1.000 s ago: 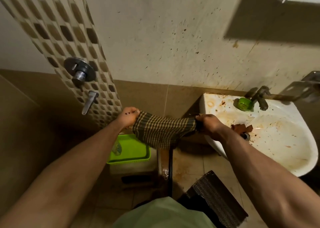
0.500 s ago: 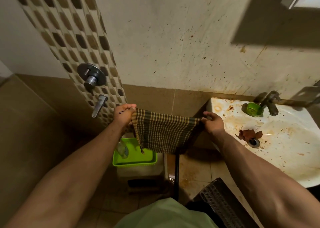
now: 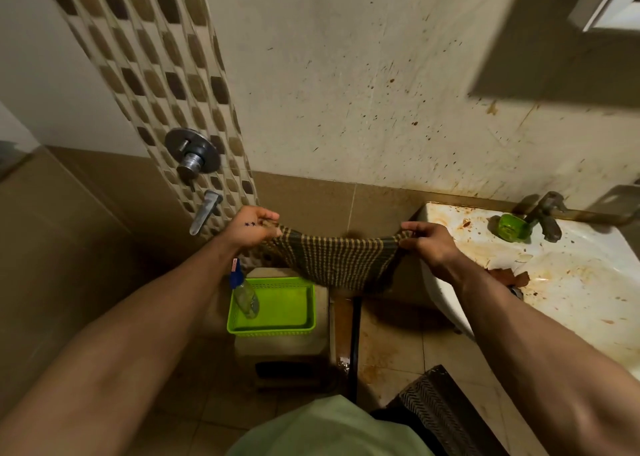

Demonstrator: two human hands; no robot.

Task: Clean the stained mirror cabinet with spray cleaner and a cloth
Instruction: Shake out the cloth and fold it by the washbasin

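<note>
A dark checked cloth [image 3: 332, 261] hangs stretched between both hands in front of the brown wall tiles. My left hand [image 3: 247, 226] pinches its left corner and my right hand [image 3: 427, 239] pinches its right corner. Below the left forearm, a clear spray bottle [image 3: 244, 294] with a blue head leans in a green plastic basket [image 3: 304, 326]. Only the lower corner of the mirror cabinet [image 3: 606, 2] shows at the top right, above its shadow on the spattered wall.
A stained white sink [image 3: 571, 282] with a tap [image 3: 545, 213] and a green cup [image 3: 512, 226] is at the right. A shower valve [image 3: 191, 154] and spout [image 3: 205, 211] sit on the mosaic strip at left. The basket rests on a stool [image 3: 284, 355]; a dark mat [image 3: 446, 410] lies below.
The hands have drawn apart, pulling the cloth out wider and flatter. The view has tilted, so the spray bottle in the basket now shows clearly.
</note>
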